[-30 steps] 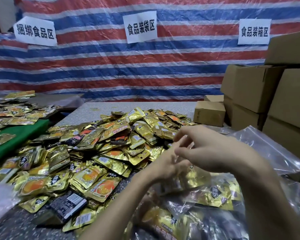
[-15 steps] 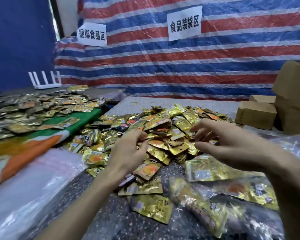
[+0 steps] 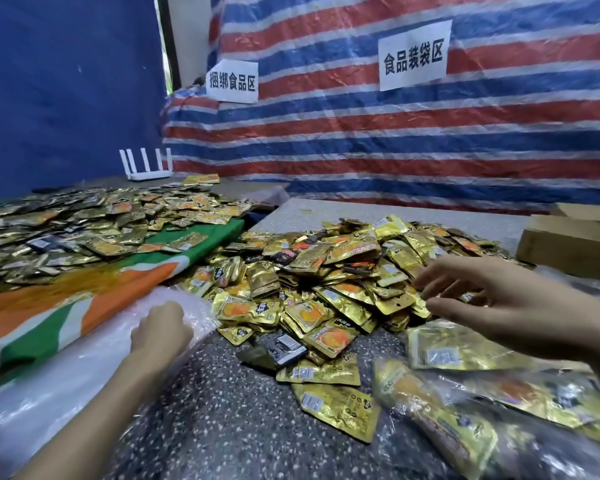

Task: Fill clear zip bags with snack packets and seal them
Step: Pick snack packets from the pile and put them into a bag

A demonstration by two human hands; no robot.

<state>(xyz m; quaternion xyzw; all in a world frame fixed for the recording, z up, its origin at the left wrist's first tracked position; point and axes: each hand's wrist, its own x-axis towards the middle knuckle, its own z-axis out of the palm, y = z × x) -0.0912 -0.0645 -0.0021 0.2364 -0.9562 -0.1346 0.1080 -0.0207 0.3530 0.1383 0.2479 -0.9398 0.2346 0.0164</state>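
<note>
Snack packets in gold foil heap mid-table under a 食品装袋区 sign and a 捆绑食品区 sign; right hand hovers spread above them, left hand curls onto clear zip bags, grip unclear, bare speckled tabletop between.

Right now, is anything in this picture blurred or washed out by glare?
Head view: the filled clear bag at lower right is smeared and glary; the empty bag stack by the left hand is washed out white; the right hand is slightly soft; the packet pile in the middle is sharp.
</note>
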